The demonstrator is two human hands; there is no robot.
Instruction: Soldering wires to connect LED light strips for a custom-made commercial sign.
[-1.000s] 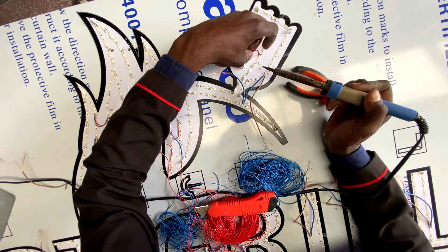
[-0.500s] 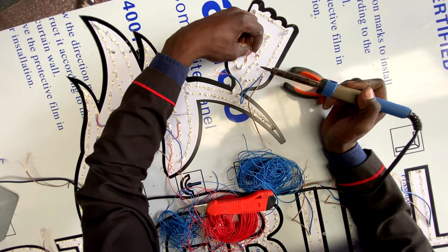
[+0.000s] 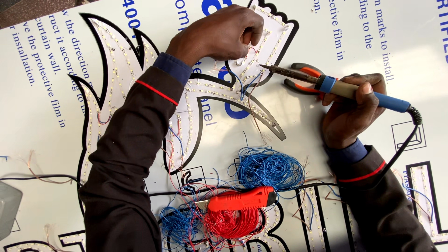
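My right hand [image 3: 352, 109] grips a soldering iron [image 3: 347, 88] with a blue and tan handle; its dark tip points left, close to the light strips inside a flame-shaped black-edged sign cut-out [image 3: 196, 88]. My left hand [image 3: 224, 32] is curled over the upper part of that cut-out, fingertips pinching thin wires on the strips. Orange-handled pliers [image 3: 303, 79] lie on the white panel [image 3: 56, 107] under the iron's shaft.
A coil of blue wire [image 3: 268, 168] lies below the cut-out. An orange utility knife [image 3: 240, 199] rests on red wire [image 3: 233, 224], with more blue wire [image 3: 179, 224] beside it. The iron's black cord [image 3: 406, 140] trails down right. Other letter outlines [image 3: 420, 196] sit at the lower edge.
My left hand has shifted slightly right over the top of the cut-out. The soldering iron has dropped a little, its tip closer to the strips.
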